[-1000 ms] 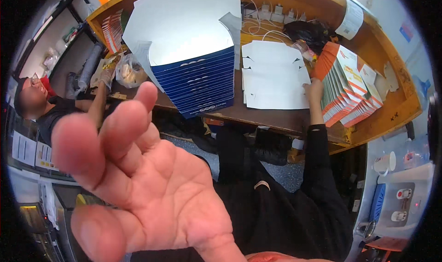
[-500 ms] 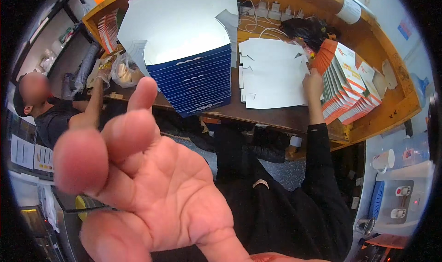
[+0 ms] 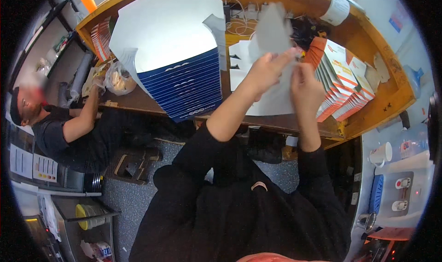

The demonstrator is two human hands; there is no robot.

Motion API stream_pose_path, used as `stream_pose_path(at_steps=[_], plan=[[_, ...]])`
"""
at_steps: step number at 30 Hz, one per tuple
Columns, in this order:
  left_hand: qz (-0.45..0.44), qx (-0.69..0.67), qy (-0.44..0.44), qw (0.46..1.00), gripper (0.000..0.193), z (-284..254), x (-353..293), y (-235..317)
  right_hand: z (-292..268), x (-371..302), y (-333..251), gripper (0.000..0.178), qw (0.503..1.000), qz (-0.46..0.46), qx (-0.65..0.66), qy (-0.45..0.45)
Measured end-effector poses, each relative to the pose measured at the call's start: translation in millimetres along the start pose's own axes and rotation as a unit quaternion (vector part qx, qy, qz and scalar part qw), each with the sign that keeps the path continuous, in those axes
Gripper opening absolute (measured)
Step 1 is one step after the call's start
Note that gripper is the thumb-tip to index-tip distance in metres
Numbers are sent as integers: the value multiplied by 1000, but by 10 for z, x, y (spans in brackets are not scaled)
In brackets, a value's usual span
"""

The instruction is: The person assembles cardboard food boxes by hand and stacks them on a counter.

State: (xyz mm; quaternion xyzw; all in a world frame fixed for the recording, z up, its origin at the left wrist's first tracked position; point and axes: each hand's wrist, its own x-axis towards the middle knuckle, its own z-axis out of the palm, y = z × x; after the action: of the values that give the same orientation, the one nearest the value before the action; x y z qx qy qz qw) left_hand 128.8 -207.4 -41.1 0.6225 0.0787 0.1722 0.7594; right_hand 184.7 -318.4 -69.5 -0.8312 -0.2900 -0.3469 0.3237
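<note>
My left hand point(image 3: 264, 71) and my right hand point(image 3: 305, 85) are raised over the wooden table point(image 3: 368, 110), both gripping one flat grey-white carton blank point(image 3: 272, 32) that stands up between them. Under my hands lies a low pile of more white blanks point(image 3: 239, 55). Left of it sits a tall stack of flat cartons with blue edges and a white top point(image 3: 179, 64). To the right of my right hand, folded orange-and-white boxes point(image 3: 340, 78) stand in a leaning row.
A person in a black shirt point(image 3: 60, 133) sits at the table's left end, an arm reaching to a clear bag point(image 3: 117, 80). Cables point(image 3: 241, 13) lie at the back. A white mug point(image 3: 380, 154) and socket panel point(image 3: 400, 193) are at right; a yellow tub point(image 3: 90, 211) low left.
My left hand, held open close to the camera before, has gone forward to the table. Both hands now hold a carton blank lifted off the white pile.
</note>
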Motion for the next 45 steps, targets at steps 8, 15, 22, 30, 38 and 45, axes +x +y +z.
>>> stream_pose_path(at_steps=[8,15,22,30,38,45], plan=[[-21,-113,-16,993,20,-114,175,-250,-685,-407,-45,44,984,-173,26,23],[-11,-216,-111,970,21,-100,226,-381,-383,-566,454,45,967,-197,158,-16],[-8,-263,-82,961,18,182,131,-500,-189,-508,344,47,980,-185,58,48],[5,-173,-50,984,54,151,218,-522,-187,-517,465,49,974,-182,110,-75],[39,-193,-50,979,44,245,206,-646,-76,-542,415,49,975,-182,128,18],[17,-169,-112,979,47,296,37,-718,-20,-604,273,37,974,-89,175,110]])
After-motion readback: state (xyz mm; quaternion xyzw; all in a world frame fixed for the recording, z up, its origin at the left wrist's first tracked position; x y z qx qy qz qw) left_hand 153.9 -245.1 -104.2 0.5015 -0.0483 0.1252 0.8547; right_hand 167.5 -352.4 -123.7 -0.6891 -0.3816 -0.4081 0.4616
